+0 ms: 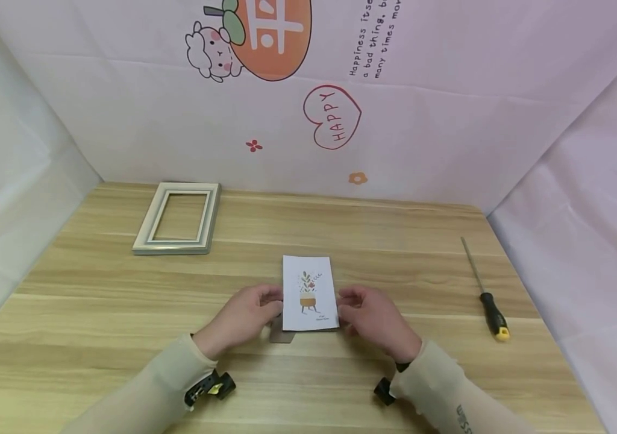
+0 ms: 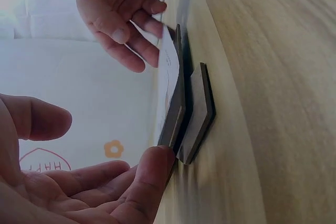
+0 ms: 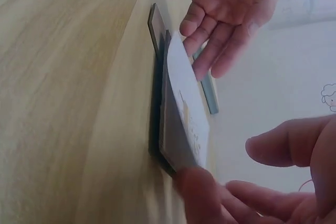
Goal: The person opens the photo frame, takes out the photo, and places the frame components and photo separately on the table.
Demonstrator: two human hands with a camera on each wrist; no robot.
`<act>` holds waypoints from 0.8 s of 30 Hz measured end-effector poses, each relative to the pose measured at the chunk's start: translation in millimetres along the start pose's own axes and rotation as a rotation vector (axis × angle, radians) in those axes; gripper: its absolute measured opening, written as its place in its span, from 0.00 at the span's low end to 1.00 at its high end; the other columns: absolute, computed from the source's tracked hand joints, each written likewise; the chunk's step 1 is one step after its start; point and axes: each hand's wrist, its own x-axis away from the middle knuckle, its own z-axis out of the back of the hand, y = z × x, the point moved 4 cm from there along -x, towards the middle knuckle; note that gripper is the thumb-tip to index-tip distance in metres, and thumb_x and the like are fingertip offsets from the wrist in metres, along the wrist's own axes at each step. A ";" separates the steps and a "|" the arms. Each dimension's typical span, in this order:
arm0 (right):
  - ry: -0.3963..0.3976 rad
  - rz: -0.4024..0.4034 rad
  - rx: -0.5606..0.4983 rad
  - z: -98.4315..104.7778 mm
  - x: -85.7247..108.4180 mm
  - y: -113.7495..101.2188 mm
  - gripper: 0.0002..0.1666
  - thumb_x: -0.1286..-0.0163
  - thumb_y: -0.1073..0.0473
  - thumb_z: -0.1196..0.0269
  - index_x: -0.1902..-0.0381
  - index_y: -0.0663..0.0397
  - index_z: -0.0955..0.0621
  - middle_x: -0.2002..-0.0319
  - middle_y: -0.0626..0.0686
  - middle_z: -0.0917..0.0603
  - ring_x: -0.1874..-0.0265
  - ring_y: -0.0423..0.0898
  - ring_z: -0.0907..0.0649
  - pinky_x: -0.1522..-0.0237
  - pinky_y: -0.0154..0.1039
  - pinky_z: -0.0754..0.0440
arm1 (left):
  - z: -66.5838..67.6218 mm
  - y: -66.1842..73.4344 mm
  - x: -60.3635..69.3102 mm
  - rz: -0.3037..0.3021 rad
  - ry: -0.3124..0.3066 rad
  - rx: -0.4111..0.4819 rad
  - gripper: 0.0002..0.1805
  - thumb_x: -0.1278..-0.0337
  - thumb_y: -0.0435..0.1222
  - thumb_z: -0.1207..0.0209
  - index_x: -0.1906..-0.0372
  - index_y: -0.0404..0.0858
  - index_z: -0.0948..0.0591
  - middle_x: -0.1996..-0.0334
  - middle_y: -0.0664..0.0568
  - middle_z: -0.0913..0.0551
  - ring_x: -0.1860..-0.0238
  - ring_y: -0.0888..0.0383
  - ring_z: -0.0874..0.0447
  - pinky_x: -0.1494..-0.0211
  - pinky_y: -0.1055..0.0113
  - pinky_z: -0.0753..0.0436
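A white card (image 1: 308, 292) printed with a potted plant lies between my hands on a dark backing board (image 2: 178, 95). Its corner bows up slightly from the board in the wrist views. Under the board a grey flap (image 1: 282, 333) sticks out at the near left. My left hand (image 1: 246, 316) touches the left edge of the board with a finger, its thumb held apart. At the opposite edge, my right hand (image 1: 376, 319) likewise touches the board with loosely spread fingers, thumb apart. Neither hand pinches the card.
An off-white and grey picture frame (image 1: 143, 240) without a back lies at the far left of the wooden table (image 1: 97, 337). On the right lies a screwdriver (image 1: 493, 316) with a black and yellow handle. A printed cloth (image 1: 422, 138) hangs behind the table.
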 end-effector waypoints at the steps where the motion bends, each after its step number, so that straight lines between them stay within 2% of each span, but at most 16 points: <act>1: 0.006 -0.002 0.012 0.4 -0.4 0.1 0.19 0.33 0.67 0.37 0.44 0.63 0.21 0.56 0.55 0.16 0.67 0.48 0.17 0.69 0.44 0.15 | -0.2 0.1 -0.2 0.001 -0.003 0.006 0.21 0.31 0.35 0.45 0.39 0.29 0.23 0.45 0.44 0.18 0.52 0.54 0.18 0.51 0.57 0.17; 4: 0.028 -0.007 0.008 2.4 -3.5 1.3 0.19 0.35 0.67 0.34 0.46 0.60 0.20 0.56 0.54 0.18 0.67 0.49 0.18 0.69 0.43 0.15 | -0.7 0.7 -0.6 0.001 -0.011 0.032 0.21 0.31 0.34 0.45 0.38 0.29 0.24 0.45 0.44 0.19 0.55 0.55 0.17 0.53 0.59 0.17; 9: 0.048 -0.039 -0.107 4.1 -10.8 5.7 0.21 0.38 0.71 0.33 0.46 0.59 0.21 0.56 0.57 0.20 0.69 0.51 0.18 0.69 0.44 0.14 | -1.9 0.0 -0.3 0.002 -0.019 0.063 0.20 0.33 0.32 0.45 0.39 0.31 0.24 0.45 0.43 0.19 0.58 0.53 0.15 0.52 0.58 0.18; 11: 0.037 -0.059 -0.145 3.5 -12.7 7.8 0.20 0.38 0.72 0.34 0.47 0.60 0.21 0.57 0.58 0.19 0.70 0.51 0.18 0.69 0.44 0.14 | -2.1 -0.4 0.0 0.000 -0.021 0.071 0.19 0.33 0.32 0.44 0.40 0.30 0.24 0.46 0.43 0.19 0.59 0.53 0.15 0.53 0.58 0.18; 14: 0.018 -0.067 -0.148 2.8 -13.6 9.6 0.16 0.36 0.72 0.35 0.50 0.61 0.19 0.62 0.58 0.18 0.73 0.50 0.18 0.70 0.44 0.15 | -2.0 -0.5 0.0 0.008 -0.012 0.096 0.20 0.33 0.32 0.43 0.39 0.32 0.24 0.46 0.44 0.20 0.57 0.53 0.16 0.52 0.59 0.18; 21: -0.022 -0.043 -0.179 2.8 -9.8 6.7 0.03 0.30 0.69 0.38 0.60 0.62 0.19 0.65 0.59 0.20 0.75 0.52 0.19 0.69 0.45 0.15 | 1.8 1.3 -1.4 0.024 0.058 0.184 0.24 0.35 0.32 0.41 0.36 0.34 0.27 0.47 0.47 0.21 0.54 0.55 0.18 0.53 0.59 0.17; 24: -0.047 -0.031 -0.200 2.9 -7.1 3.6 0.02 0.29 0.67 0.39 0.63 0.62 0.21 0.67 0.60 0.19 0.74 0.52 0.19 0.67 0.46 0.15 | 3.8 2.6 -2.8 0.008 0.094 0.207 0.24 0.33 0.34 0.40 0.36 0.34 0.28 0.48 0.48 0.20 0.54 0.55 0.18 0.52 0.59 0.17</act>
